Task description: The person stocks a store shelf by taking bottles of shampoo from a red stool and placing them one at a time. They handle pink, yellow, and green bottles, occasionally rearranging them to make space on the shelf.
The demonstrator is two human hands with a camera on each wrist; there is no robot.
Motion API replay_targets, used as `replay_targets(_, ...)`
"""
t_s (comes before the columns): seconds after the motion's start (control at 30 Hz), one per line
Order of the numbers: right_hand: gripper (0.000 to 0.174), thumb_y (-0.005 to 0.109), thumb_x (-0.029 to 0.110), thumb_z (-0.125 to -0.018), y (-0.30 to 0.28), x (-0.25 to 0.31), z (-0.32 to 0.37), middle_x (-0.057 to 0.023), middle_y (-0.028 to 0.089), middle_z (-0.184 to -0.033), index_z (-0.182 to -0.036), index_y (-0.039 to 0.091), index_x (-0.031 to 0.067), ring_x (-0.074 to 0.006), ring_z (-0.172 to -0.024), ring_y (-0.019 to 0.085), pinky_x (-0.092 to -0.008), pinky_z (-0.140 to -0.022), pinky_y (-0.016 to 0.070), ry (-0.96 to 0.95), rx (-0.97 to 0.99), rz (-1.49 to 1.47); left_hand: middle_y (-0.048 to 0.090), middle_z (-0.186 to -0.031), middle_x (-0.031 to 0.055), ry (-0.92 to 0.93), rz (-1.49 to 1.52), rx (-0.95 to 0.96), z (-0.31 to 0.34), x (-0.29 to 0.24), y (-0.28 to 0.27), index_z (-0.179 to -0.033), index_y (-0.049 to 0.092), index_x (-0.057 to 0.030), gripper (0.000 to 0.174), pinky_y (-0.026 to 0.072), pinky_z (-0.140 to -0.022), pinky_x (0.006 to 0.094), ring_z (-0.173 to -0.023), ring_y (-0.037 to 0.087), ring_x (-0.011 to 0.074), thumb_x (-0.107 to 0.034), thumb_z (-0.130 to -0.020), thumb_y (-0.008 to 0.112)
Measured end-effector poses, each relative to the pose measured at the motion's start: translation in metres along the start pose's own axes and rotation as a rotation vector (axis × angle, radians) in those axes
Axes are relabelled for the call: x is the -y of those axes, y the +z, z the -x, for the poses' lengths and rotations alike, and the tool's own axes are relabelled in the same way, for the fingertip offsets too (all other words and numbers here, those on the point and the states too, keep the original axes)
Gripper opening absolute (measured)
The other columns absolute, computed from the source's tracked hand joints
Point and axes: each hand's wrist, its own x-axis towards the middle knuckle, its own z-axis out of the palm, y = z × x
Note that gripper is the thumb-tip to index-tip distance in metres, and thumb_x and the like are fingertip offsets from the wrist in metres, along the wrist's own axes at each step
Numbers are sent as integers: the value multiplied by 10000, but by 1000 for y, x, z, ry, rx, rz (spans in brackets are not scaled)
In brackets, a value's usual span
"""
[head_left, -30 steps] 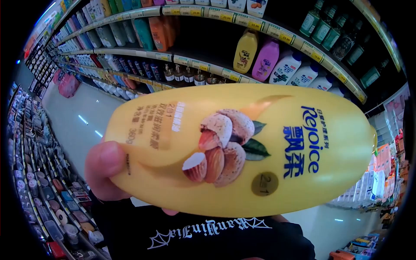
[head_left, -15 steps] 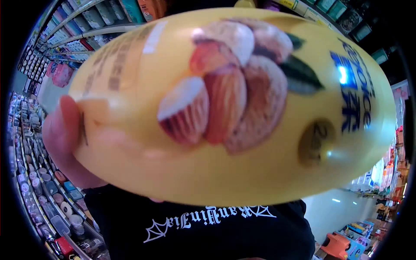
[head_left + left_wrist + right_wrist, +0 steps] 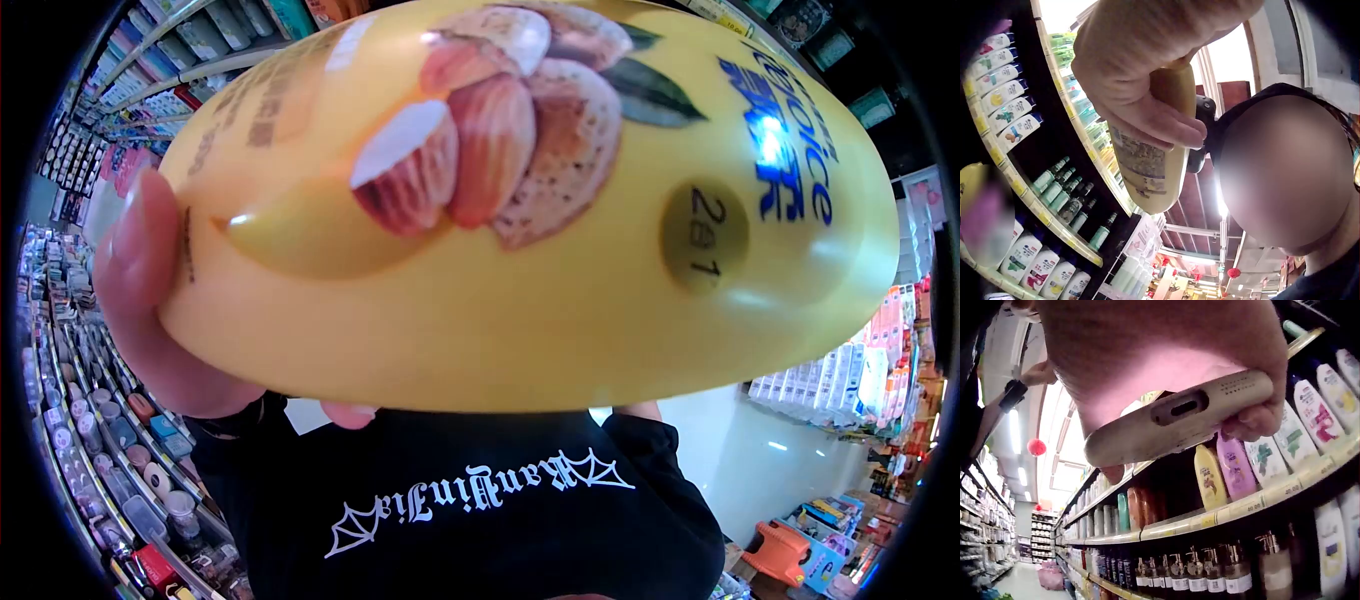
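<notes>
A yellow Rejoice bottle, lying sideways with an almond picture, fills much of the head view. My left hand grips its left end, thumb on the front, a fingertip showing below. In the left wrist view the left hand has its fingers curled round the same bottle. My right hand grips a pale, rounded device with a port in its edge, in the right wrist view. From the head view the bottle hides the right hand; only a bit of forearm shows.
Shelves hold white bottles, a yellow bottle, a purple one and pump bottles. More shelves with small goods line the left. An orange item stands at lower right on the pale floor.
The left hand and yellow bottle have come nearer the head camera, so the bottle looks larger, and its picture has shifted upward in view. The left hand still grips its left end.
</notes>
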Motion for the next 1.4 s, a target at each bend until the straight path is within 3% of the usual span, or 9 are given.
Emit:
replay_targets(0.57,763,757,315,-781,-1,-1,10,-104,525,-1285,-1399,369,92,-268,-1157,537,-423,-979,461,-13,-7,-25,549,-1230,272,-52,19,17,7,0,3,-1461,264,-109,648,520,-529,365,-727,634,350,-548,-985,246)
replay_targets(0.97,811,763,317,-777,-30,-11,-88,-99,509,-1319,-1434,341,98,-271,-1186,526,-428,-1001,458,-61,-73,-252,543,-1238,312,-42,36,0,9,-4,-2,-1520,193,-123,689,537,-398,365,-603,664,374,-562,-989,205)
replay_targets(1.03,819,764,317,-777,-37,-14,-103,-98,507,-1324,-1440,336,99,-271,-1191,525,-429,-1005,457,-62,-130,-297,551,-1220,307,-20,32,-17,8,-4,-5,-1506,209,-106,694,524,-379,362,-588,659,366,-562,-984,227)
replay_targets(1.23,713,627,309,-837,-79,-42,-113,-119,481,-1265,-1431,308,76,-280,-1163,491,-432,-987,423,1,-439,-329,578,-1131,274,10,-9,-234,10,7,-1,-1412,311,-10,723,502,-354,355,-590,649,351,-563,-949,359)
replay_targets(1.4,764,671,317,-818,-91,-56,-102,-121,449,-1320,-1440,309,61,-273,-1207,457,-421,-1018,392,100,-557,-250,583,-1123,283,28,-30,-237,4,8,-4,-1409,310,5,726,504,-359,353,-570,643,342,-560,-955,343)
